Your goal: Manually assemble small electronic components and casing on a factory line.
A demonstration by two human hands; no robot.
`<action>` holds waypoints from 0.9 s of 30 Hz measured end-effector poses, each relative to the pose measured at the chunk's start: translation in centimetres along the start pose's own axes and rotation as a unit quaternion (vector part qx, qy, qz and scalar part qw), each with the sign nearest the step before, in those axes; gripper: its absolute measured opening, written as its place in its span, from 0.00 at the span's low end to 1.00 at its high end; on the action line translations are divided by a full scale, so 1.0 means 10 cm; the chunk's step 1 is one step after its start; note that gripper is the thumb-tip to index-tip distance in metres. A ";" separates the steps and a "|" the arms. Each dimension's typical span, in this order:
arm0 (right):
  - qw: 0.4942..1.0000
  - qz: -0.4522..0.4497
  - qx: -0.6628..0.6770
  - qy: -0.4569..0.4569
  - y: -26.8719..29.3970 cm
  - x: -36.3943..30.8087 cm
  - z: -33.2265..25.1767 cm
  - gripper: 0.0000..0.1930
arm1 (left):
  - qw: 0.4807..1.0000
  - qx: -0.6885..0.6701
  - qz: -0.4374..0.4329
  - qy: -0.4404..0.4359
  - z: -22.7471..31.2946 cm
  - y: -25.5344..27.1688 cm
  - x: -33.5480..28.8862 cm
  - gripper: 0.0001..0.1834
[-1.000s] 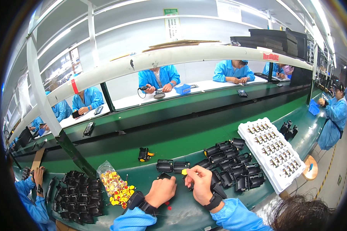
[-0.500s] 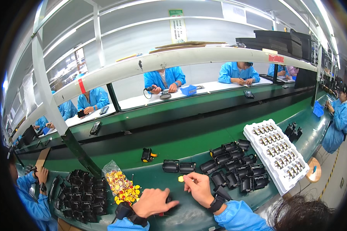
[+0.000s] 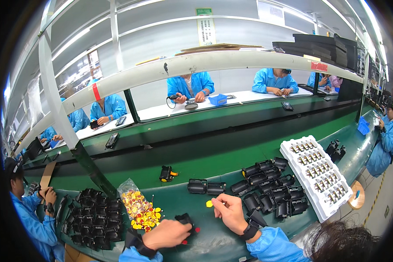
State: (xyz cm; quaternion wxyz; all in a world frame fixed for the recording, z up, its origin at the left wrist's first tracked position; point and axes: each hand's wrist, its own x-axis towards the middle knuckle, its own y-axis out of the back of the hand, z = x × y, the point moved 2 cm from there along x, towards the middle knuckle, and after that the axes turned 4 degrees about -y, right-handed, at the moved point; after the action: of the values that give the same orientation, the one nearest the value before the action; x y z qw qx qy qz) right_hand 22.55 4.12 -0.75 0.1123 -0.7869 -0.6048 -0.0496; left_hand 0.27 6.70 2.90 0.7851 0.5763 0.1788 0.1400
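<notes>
My left hand (image 3: 167,234) is closed on a black plastic housing (image 3: 186,219) just above the green bench. Its fingertips are partly hidden behind the hand. A small red piece (image 3: 197,229) lies beside that housing. To the right, my right hand (image 3: 232,213) pinches a small yellow tab (image 3: 209,204) between thumb and fingertips. Left of my hands, loose yellow and red tabs (image 3: 149,218) spill from a clear plastic bag (image 3: 127,187). Two black housings (image 3: 206,187) sit end to end beyond my right hand.
Many black housings (image 3: 266,185) cluster at the right, beside a white tray (image 3: 322,211) of metal parts. More are stacked at the left (image 3: 94,218). One housing with a yellow tab (image 3: 166,174) lies farther off. A co-worker (image 3: 32,209) works at the left; a post (image 3: 91,168) rises nearby.
My left hand, open with fingers spread before, has closed on a black housing and lifted it slightly. My right hand keeps the yellow tab nearly in place. The whole view has shifted slightly.
</notes>
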 end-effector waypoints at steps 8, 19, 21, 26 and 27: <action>0.982 -0.150 0.056 -0.097 -0.10 -0.14 -0.05 0.10 | 0.745 -0.635 0.168 0.117 -0.18 -0.24 0.23 0.09; 0.960 -0.244 -0.136 -0.006 -0.22 -0.18 -0.12 0.08 | 0.764 -0.622 0.166 0.041 -0.09 -0.30 0.25 0.11; 0.960 -0.233 -0.151 0.019 -0.23 -0.18 -0.10 0.08 | 0.763 -0.623 0.170 0.027 -0.10 -0.36 0.27 0.11; 0.952 -0.221 -0.195 0.080 -0.23 -0.18 -0.10 0.07 | 0.785 -0.601 0.147 0.025 -0.13 -0.28 0.19 0.11; 0.953 -0.219 -0.194 0.080 -0.23 -0.17 -0.10 0.07 | 0.792 -0.594 0.135 0.024 -0.12 -0.25 0.17 0.11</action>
State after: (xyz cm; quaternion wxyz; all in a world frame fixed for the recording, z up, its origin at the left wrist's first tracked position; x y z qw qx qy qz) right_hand 19.97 2.81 0.09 -0.0083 -0.6349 -0.7301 -0.2524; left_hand 1.31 7.70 -0.02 0.9413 0.0107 -0.0004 0.3373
